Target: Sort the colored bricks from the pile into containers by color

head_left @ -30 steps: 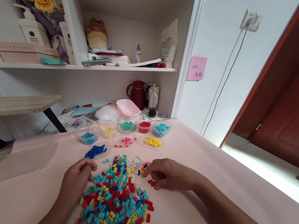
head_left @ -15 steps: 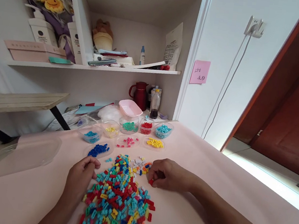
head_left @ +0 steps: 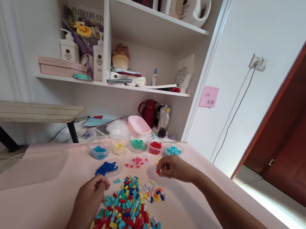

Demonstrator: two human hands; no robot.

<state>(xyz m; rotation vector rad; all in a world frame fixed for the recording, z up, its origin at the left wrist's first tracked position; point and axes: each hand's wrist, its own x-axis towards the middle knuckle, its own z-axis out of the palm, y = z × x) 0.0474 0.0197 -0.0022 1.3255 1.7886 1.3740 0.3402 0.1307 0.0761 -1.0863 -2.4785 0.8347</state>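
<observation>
My right hand is raised over the lid of yellow bricks, largely covering it. Its fingertips pinch a small red toy brick. My left hand rests at the left edge of the mixed brick pile, its fingers curled in; whatever they may hold is hidden. Just beyond my left hand lies a clear lid with dark blue bricks. White bricks and a cluster of orange, blue and yellow bricks lie at the pile's upper right.
Behind stand clear tubs of blue, pale yellow, green, red and turquoise bricks. Pink bricks lie on a lid. A pink basket, red jug and bottle are farther back.
My right hand has moved from beside the pile, away from me to the yellow bricks' lid, carrying the red brick. My left hand stays by the pile. The camera view has tilted up.
</observation>
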